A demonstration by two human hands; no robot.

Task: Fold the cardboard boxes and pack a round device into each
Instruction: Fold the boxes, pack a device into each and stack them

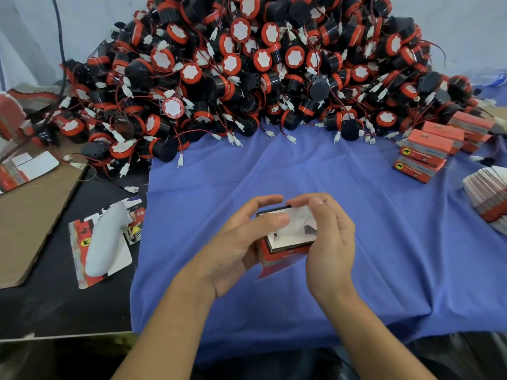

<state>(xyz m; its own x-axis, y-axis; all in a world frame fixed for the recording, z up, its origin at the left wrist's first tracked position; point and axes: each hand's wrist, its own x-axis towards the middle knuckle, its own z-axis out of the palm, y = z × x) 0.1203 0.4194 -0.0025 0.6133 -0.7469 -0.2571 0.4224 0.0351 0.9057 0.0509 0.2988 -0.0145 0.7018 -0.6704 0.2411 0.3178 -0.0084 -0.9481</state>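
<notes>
Between both hands, above the blue cloth (274, 165), I hold a small red cardboard box (285, 242) with white inner flaps showing at its top. My left hand (241, 242) grips its left side, thumb lying across the top flap. My right hand (329, 237) curls round the right side, fingertips on the far edge. A large heap of round black-and-red devices (260, 64) with red wires and white plugs fills the far side of the table. What is inside the box is hidden.
Several closed red boxes (428, 152) are stacked at the right. A stack of flat unfolded cartons (488, 193) lies at the right edge. On the left sit a white handheld object (104, 242) on printed cards and a brown cardboard sheet (33, 215).
</notes>
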